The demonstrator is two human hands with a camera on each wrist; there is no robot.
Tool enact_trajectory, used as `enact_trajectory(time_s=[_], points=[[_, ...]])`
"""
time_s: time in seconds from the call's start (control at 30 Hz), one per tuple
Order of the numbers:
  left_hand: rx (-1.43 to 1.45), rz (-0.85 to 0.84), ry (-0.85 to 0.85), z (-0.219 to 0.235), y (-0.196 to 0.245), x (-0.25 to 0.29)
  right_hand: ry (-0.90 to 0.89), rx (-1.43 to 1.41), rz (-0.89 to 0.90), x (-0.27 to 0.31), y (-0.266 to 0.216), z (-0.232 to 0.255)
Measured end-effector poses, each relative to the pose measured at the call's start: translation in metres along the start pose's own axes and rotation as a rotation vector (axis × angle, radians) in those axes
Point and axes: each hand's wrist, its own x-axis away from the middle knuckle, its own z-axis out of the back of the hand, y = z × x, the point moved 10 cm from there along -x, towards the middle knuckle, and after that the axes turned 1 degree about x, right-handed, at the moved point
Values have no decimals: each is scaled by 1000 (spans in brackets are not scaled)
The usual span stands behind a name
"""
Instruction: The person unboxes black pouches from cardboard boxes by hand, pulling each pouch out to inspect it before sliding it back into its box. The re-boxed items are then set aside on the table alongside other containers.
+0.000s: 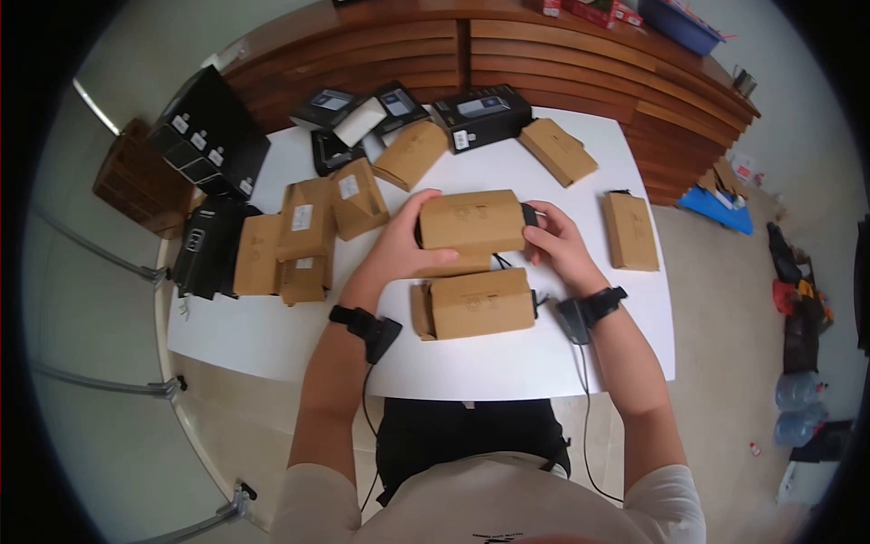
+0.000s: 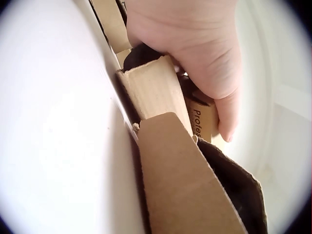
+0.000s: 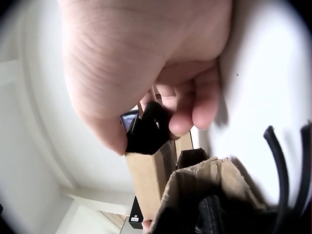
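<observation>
A brown cardboard box (image 1: 471,218) lies between both hands. My left hand (image 1: 403,243) grips its left end, thumb along the near side; in the left wrist view that hand (image 2: 195,44) curls over a box marked "Profes" (image 2: 201,119). My right hand (image 1: 564,245) pinches a black item (image 1: 529,215) at the box's right end. In the right wrist view the thumb and fingers of the right hand (image 3: 141,53) hold the black item (image 3: 146,131) at the mouth of the box (image 3: 145,173). Another brown box (image 1: 480,304) lies nearer me, and part of one shows beneath the held box.
Several brown boxes (image 1: 308,218) stand at the table's left, with black boxes (image 1: 217,136) beside and behind them. More black boxes (image 1: 480,118) sit at the back. Brown boxes lie at the back right (image 1: 557,152) and right edge (image 1: 631,231). Black cables (image 3: 279,165) lie near the right hand.
</observation>
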Motion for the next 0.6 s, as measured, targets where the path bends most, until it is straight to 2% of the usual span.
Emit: enact_trajectory(time_s=[0.03, 0.1, 0.23, 0.3, 0.37, 0.43, 0.6], points=[[25, -5, -11, -2, 3, 1, 18, 19, -8, -1, 3, 3], [-132, -54, 9, 2, 10, 1, 10, -14, 55, -5, 5, 5], [-67, -109, 22, 2, 6, 0, 111, 8, 23, -8, 17, 19], [-91, -118, 25, 3, 7, 1, 149, -104, 23, -7, 17, 26], [-100, -124, 38, 5, 8, 2, 261, -197, 35, -3, 11, 34], [-17, -120, 54, 6, -2, 1, 342, -327, 55, 2, 8, 42], [10, -123, 129, 13, 10, 8, 428, -282, 108, 2, 5, 70]])
